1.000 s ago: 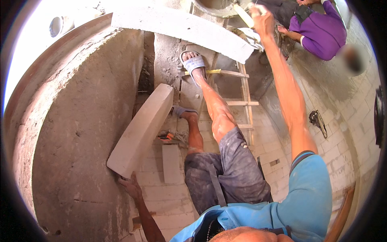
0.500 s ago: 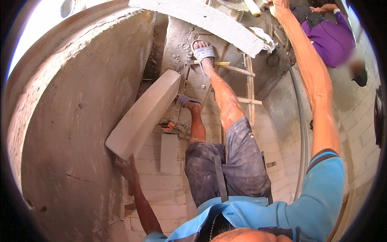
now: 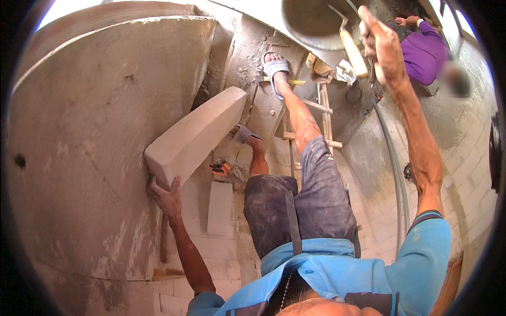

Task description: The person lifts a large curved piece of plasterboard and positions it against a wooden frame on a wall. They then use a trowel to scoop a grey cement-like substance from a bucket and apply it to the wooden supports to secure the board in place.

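Observation:
My left hand (image 3: pixel 167 199) is against the lower end of a long pale block (image 3: pixel 197 136), thumb and fingers on its edge. The block slants up and away, close beside a curved plastered wall (image 3: pixel 100 131). My right hand (image 3: pixel 386 51) is raised at the upper right with its fingers curled. A thin rod shows by its fingertips at the top edge, but what the hand grips cannot be made out. Left of that hand, a trowel with a pale handle (image 3: pixel 353 53) leans at the rim of a round grey basin (image 3: pixel 295 26).
A hammer with a yellow handle (image 3: pixel 297 82) lies under my sandalled foot (image 3: pixel 276 67). A wooden ladder (image 3: pixel 325 113), an orange-and-black tool (image 3: pixel 220 168) and a flat pale block (image 3: pixel 220 208) are below. Grey pipes (image 3: pixel 392 152) run at right. Another person in purple (image 3: pixel 423 52) crouches at the upper right.
My right hand has come down into fuller view. The long white slab across the top no longer covers the basin and trowel. My left hand stays at the pale block's lower end.

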Tool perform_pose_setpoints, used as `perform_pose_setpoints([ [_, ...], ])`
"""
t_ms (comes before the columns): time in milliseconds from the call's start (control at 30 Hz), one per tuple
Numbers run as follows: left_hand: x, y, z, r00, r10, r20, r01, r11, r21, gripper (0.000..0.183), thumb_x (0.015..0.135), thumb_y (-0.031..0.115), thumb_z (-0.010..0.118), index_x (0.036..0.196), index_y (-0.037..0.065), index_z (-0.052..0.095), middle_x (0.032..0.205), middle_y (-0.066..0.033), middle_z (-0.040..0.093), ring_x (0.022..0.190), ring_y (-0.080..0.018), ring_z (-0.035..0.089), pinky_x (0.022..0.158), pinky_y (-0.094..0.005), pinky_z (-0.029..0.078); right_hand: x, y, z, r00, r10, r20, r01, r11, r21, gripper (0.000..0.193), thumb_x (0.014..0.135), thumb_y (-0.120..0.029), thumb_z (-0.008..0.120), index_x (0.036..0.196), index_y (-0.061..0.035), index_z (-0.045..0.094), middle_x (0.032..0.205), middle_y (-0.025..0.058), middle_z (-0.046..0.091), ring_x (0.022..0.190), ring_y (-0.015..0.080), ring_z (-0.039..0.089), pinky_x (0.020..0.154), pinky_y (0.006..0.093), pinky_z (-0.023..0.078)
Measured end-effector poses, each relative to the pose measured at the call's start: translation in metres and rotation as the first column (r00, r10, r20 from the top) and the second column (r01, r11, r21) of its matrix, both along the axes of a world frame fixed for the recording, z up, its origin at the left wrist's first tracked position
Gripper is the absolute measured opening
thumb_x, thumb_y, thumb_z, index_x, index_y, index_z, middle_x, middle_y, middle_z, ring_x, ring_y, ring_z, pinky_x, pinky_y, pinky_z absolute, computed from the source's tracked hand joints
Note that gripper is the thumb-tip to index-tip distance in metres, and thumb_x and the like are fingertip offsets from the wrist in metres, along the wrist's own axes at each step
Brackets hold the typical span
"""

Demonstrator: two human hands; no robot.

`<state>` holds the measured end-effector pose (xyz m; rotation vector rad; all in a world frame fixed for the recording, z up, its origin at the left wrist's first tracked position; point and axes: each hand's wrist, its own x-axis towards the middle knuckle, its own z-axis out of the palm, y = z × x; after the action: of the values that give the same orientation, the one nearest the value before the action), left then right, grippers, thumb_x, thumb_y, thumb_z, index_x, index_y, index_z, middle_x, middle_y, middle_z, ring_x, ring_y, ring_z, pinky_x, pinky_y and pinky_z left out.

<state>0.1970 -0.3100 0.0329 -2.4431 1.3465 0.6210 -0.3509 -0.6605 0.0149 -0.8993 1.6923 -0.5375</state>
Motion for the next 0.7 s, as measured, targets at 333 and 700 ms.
perform_pose_setpoints([
  [333, 0.010, 0.026, 0.003, 0.981, -0.189, 0.031, 0.191, 0.947, -0.257, 0.077, 0.087, 0.055, 0.068, 0.134, 0.001, 0.042, 0.127, -0.0251, 0.047, 0.119, -0.0436, 0.047, 0.095, -0.0555, 0.042, 0.078, 0.169, 0.051, 0.999, -0.042, -0.023, 0.041, 0.998, -0.054, 0.033, 0.098, -0.036, 0.061, 0.075, -0.0121, 0.060, 0.060, -0.0126, 0.039, 0.047, -0.0021, 0.028, 0.041, 0.0190, 0.019],
  [700, 0.018, 0.041, -0.006, 0.979, -0.204, 0.021, 0.199, 0.922, -0.332, 0.077, 0.086, 0.056, 0.069, 0.133, 0.001, 0.044, 0.127, -0.0242, 0.045, 0.121, -0.0424, 0.045, 0.099, -0.0548, 0.039, 0.127, 0.376, -0.183, 0.972, 0.132, -0.195, -0.090, 0.973, 0.212, 0.043, 0.092, -0.041, 0.060, 0.083, 0.0007, 0.069, 0.068, 0.0107, 0.063, 0.063, 0.0188, 0.052, 0.063, 0.0382, 0.043],
])
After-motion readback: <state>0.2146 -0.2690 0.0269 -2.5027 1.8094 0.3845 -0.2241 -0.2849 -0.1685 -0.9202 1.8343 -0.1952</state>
